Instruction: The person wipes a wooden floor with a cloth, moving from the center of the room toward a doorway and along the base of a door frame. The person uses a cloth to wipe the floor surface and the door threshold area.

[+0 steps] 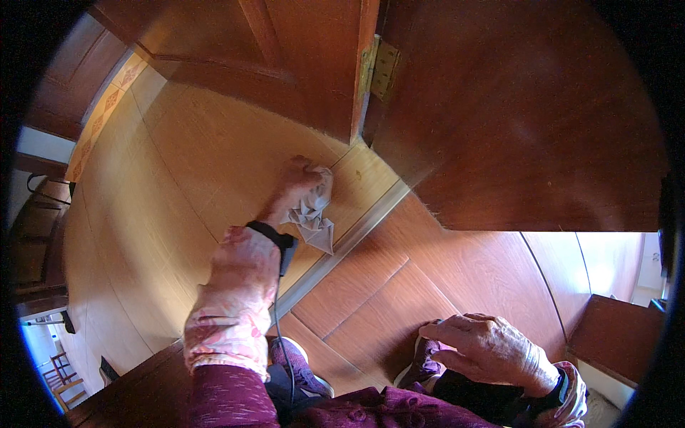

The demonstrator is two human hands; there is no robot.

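Observation:
My left hand, blurred, is closed around a crumpled pale grey cloth. A loose corner of the cloth trails toward the metal threshold strip. Below and around it is the light wood-look floor; whether the cloth touches that floor I cannot tell. A black strap with a small box and a cable is on my left wrist, over a floral sleeve cover. My right hand holds nothing. It is over my right leg, above the right shoe, with thumb and forefinger apart.
A dark wooden door stands at the right, joined by a brass hinge to the wooden frame. Wood panelling rises ahead. Reddish floor planks lie under my feet. A brown block-like piece is at far right, chairs at far left.

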